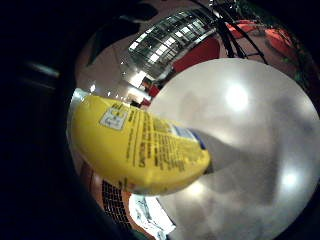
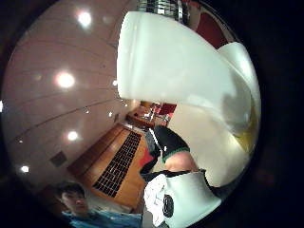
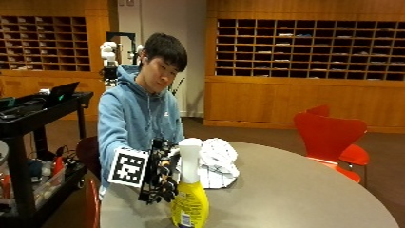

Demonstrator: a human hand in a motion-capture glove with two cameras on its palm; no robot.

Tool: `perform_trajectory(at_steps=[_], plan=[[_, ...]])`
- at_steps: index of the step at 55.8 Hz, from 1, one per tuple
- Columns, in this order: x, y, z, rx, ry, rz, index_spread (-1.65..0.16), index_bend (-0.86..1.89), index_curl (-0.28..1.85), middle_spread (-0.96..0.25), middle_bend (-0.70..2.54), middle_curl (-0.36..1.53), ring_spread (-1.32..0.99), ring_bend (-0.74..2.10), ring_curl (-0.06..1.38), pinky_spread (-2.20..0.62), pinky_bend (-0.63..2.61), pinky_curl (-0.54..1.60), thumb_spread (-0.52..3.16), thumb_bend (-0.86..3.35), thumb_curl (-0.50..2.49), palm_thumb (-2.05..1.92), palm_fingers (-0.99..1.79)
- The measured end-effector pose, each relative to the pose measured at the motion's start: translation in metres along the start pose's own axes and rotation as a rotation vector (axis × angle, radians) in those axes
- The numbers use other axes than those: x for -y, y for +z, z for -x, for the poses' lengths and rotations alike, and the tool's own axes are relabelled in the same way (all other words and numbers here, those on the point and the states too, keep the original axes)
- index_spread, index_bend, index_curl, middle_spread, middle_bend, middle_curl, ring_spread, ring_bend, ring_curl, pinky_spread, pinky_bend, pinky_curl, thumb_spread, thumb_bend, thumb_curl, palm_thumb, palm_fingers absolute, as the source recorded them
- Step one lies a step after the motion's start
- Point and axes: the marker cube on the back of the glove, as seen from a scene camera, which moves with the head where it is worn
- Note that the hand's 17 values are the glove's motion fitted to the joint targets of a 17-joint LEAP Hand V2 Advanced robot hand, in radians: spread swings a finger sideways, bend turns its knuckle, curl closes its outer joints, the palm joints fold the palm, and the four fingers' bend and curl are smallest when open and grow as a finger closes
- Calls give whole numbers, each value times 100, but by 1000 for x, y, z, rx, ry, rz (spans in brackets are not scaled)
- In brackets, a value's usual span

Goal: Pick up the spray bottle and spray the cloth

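Observation:
In the outside view a yellow spray bottle (image 3: 189, 202) with a white spray head stands upright on the round grey table (image 3: 297, 190), near its front edge. My gloved right hand (image 3: 163, 176) is close beside the bottle's neck, palm toward it. Its fingers hang loosely curled and none crosses the bottle's front. The yellow body (image 1: 140, 147) fills the little finger side palm view, its base on the table. The white head (image 2: 175, 71) looms large in the thumb side palm view, with my thumb (image 2: 171, 145) apart from it. A crumpled white cloth (image 3: 218, 164) lies just behind the bottle.
A red chair (image 3: 329, 135) stands at the table's far right. A black cart (image 3: 38, 142) loaded with gear stands to the left of the person. Wooden shelving lines the back wall.

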Motion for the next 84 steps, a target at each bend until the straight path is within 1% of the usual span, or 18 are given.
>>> perform_trajectory(at_steps=[9, 10, 15, 21, 28, 32, 35, 39, 40, 43, 48, 49, 52, 59, 64, 67, 78, 84], plan=[[9, 5, 11, 20, 11, -19, -17, 14, 21, 19, 16, 28, 16, 57, 32, 23, 59, 36, 96, -3, 35, 59, 9], [9, 6, 11, 21, 2, -14, -17, 10, 20, 19, 30, 32, 16, 54, 31, 23, 55, 35, 96, -3, 35, 59, 15], [12, 11, 10, 32, -114, -19, -16, 10, 20, 18, 33, 33, 15, 54, 31, 23, 53, 34, 96, -3, 35, 60, 19], [16, 14, 17, 55, 31, -36, -16, 10, 19, 16, 35, 34, 14, 55, 31, 22, 52, 34, 96, -3, 36, 61, 22], [17, 14, 20, 67, 56, -24, -17, 9, 18, 13, 37, 35, 12, 58, 32, 21, 50, 34, 96, -2, 36, 63, 30], [16, 14, 20, 69, 33, -20, -17, 9, 18, 11, 37, 35, 10, 59, 32, 20, 50, 34, 95, -2, 37, 64, 36], [20, 16, 20, 77, 36, -57, -17, 11, 18, 8, 37, 35, 8, 61, 32, 18, 50, 34, 95, -2, 37, 65, 43], [26, 17, 22, 91, 88, -85, -19, 14, 20, 3, 36, 35, 4, 63, 32, 15, 46, 33, 95, -2, 38, 67, 56], [26, 17, 22, 95, 96, -86, -20, 21, 22, 3, 30, 33, 1, 66, 34, 14, 46, 33, 95, -2, 38, 68, 65], [28, 19, 21, 103, 89, -91, -21, 21, 25, 1, 21, 32, -2, 68, 34, 11, 44, 33, 95, -1, 38, 71, 73], [35, 23, 22, 95, 87, -86, -22, 32, 31, 0, 4, 25, -9, 75, 37, 4, 46, 34, 94, -1, 40, 74, 93], [36, 24, 22, 90, 90, -75, -22, 23, 29, -5, 39, 35, -9, 65, 34, 4, 37, 31, 94, -2, 40, 75, 107], [39, 29, 25, 78, 95, -48, -21, 21, 32, -8, 44, 37, -12, 63, 35, -1, 34, 32, 93, -1, 41, 77, 120], [45, 44, 29, 57, 52, 41, -22, 17, 35, -13, 50, 42, -17, 63, 38, -9, 37, 34, 69, -1, 51, 90, 128], [51, 58, 38, 34, 64, 188, -22, 19, 37, -14, 54, 45, -19, 63, 40, -16, 39, 36, 54, -2, 56, 93, 132], [52, 64, 43, 1, 45, 278, -23, 21, 39, -15, 56, 46, -19, 62, 40, -18, 38, 36, 46, -2, 58, 94, 134], [36, 84, 79, -220, -90, 553, -24, 27, 45, -15, 59, 49, -21, 63, 43, -23, 37, 37, 27, -4, 65, 94, 137], [15, 95, 104, -399, -160, 723, -24, 28, 48, -15, 61, 50, -21, 63, 44, -24, 38, 37, 21, -3, 67, 94, 137]])
